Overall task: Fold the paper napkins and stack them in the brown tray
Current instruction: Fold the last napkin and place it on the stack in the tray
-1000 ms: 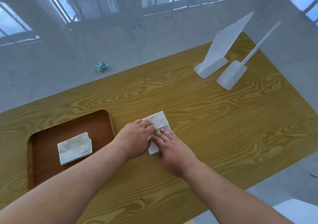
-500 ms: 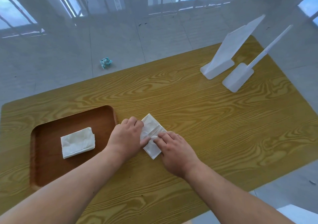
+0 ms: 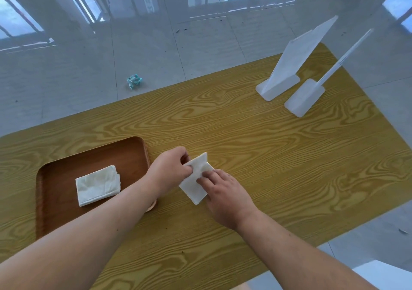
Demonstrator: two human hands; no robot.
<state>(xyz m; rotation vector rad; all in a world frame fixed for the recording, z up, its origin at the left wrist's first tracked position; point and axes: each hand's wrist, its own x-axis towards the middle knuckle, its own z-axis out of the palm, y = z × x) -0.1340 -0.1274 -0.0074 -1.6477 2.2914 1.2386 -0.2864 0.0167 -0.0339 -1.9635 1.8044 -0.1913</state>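
Observation:
A white paper napkin, partly folded, lies on the wooden table just right of the brown tray. My left hand pinches the napkin's upper left edge and lifts that flap off the table. My right hand presses its fingertips flat on the napkin's lower right part. Inside the tray lies a folded white napkin stack. My left forearm crosses over the tray's near right corner.
Two white plastic stands rise at the table's far right corner. A crumpled teal wrapper lies on the tiled floor beyond the table. A white object shows at the bottom right edge.
The left hand went from pressing the napkin flat to pinching its upper edge and raising the flap. The right hand stayed pressing on the napkin, which turned a little.

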